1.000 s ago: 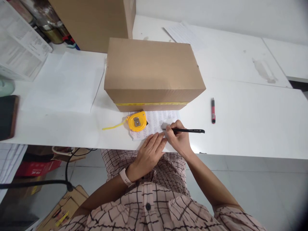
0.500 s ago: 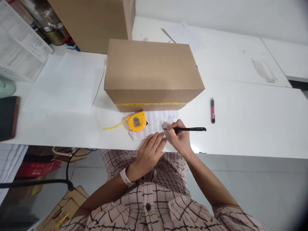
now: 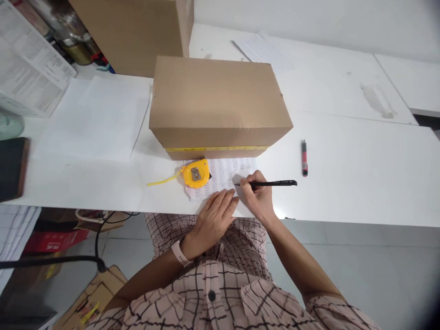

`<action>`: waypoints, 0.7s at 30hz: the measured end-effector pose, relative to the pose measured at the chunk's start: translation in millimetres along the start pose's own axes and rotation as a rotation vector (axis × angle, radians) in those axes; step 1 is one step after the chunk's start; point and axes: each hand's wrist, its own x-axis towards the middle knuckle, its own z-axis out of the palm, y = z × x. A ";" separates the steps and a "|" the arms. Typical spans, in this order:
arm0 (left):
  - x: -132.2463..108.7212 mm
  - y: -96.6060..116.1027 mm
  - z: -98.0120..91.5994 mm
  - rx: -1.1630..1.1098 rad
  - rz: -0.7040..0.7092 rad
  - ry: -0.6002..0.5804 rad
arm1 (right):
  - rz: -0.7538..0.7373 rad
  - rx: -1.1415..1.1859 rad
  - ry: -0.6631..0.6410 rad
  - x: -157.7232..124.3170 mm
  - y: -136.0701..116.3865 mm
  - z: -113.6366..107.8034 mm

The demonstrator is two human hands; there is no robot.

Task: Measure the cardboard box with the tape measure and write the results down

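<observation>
My right hand (image 3: 257,195) is closed around a black pen (image 3: 275,184), its tip on a sheet of paper (image 3: 220,176) covered in columns of handwriting. Flat on the sheet's lower edge and the table edge lies my left hand (image 3: 217,213), fingers stretched out. A yellow tape measure (image 3: 195,173) rests on the left part of the sheet, its yellow strap (image 3: 163,180) trailing left. Just behind the sheet stands a closed cardboard box (image 3: 220,101) with a yellow strip along its front; it may cover the sheet's far edge.
A red and black pen (image 3: 304,158) lies to the right on the white table (image 3: 360,169). Blank sheets (image 3: 92,119) and a dark phone (image 3: 13,168) are at left. Behind stands a larger cardboard box (image 3: 134,36), with another written paper (image 3: 263,48) at the back.
The black pen and my right hand have shifted very slightly to the right over the sheet. My left hand, the tape measure and the box stay in place.
</observation>
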 end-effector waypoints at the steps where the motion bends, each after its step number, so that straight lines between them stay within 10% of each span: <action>1: 0.1 0.0 0.2 0.000 0.002 0.001 | 0.001 0.000 0.000 -0.1 0.3 -0.2; 21: 5.5 -4.6 -18.0 -0.265 -0.041 0.117 | -0.156 -0.328 0.156 -1.4 1.8 -14.9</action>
